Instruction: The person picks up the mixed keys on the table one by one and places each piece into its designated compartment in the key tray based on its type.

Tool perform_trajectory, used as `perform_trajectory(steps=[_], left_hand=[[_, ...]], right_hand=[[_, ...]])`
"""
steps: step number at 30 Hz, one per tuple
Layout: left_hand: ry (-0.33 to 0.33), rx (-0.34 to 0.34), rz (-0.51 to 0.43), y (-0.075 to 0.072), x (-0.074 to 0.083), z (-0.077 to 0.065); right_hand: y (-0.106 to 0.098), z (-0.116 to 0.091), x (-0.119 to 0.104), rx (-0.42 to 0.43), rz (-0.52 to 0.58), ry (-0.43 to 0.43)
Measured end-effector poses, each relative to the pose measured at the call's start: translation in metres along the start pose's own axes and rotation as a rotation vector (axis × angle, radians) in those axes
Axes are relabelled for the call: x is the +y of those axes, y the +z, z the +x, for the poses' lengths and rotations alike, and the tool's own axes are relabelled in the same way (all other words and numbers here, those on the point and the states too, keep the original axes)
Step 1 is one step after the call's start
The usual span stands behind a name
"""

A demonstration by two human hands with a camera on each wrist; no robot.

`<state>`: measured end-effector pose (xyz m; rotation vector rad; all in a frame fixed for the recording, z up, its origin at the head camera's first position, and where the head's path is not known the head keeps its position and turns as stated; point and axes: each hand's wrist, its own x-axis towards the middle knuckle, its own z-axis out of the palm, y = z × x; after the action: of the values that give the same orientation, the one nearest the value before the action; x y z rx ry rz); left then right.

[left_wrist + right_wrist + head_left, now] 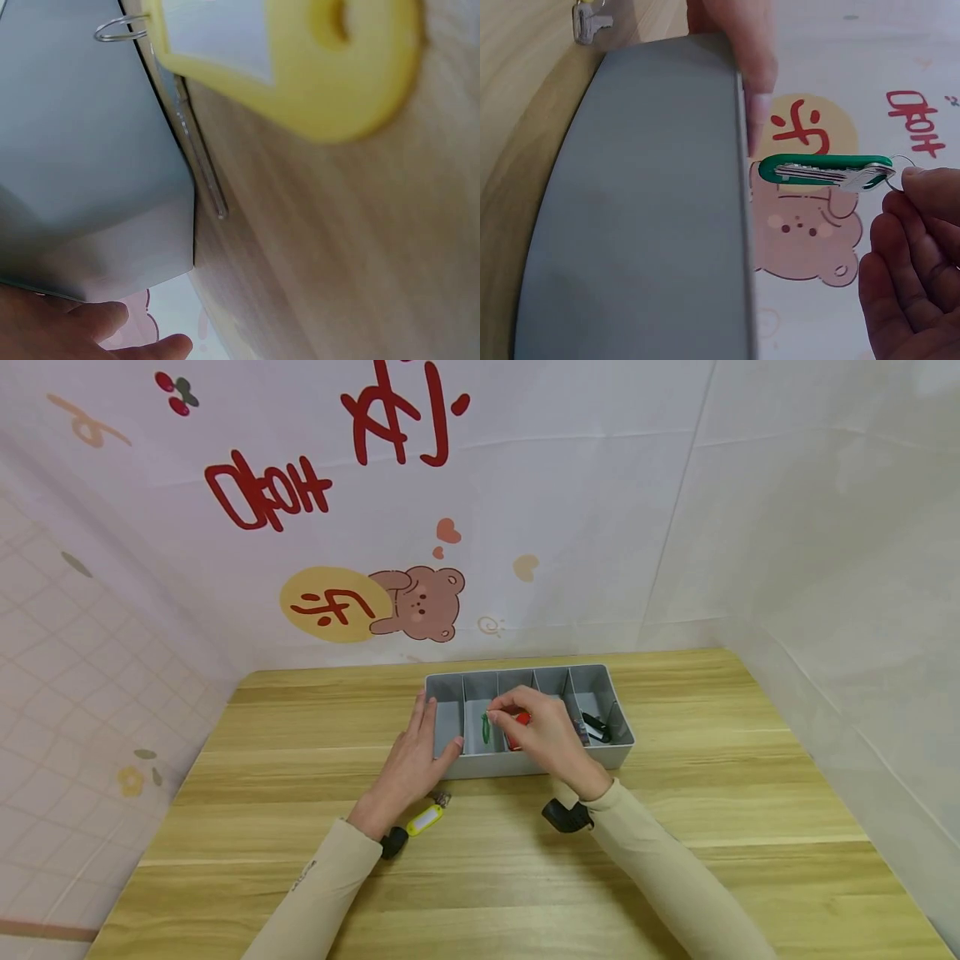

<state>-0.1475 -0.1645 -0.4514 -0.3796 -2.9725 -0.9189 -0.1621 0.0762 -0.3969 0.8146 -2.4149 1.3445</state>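
A grey organizer box [495, 767] with several compartments in a row stands on the wooden table. My left hand [408, 760] rests against its left end, fingers extended along the side and thumb at the front rim. Between thumb and fingertip, my right hand [551, 735] pinches the metal ring of a green key tag [810, 161]. The tag hangs over the second compartment from the left in the head view, with a silver key [866, 177] beside it. A yellow key tag [425, 820] with a key [592, 24] lies on the table near my left wrist.
Something red [514, 745] sits in the middle compartment, partly hidden by my right hand. A black item [596, 727] lies in the rightmost one. Behind the table rises a white printed backdrop [585, 527], with light sheets on both sides.
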Motion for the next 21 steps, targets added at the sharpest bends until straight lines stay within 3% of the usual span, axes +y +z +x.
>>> perform_trajectory(steps=[21], left_hand=[[0.0,-0.005,-0.005,-0.001,0.0,0.0]], right_hand=[[0.026,0.017,0.031,-0.087,-0.096,0.022]])
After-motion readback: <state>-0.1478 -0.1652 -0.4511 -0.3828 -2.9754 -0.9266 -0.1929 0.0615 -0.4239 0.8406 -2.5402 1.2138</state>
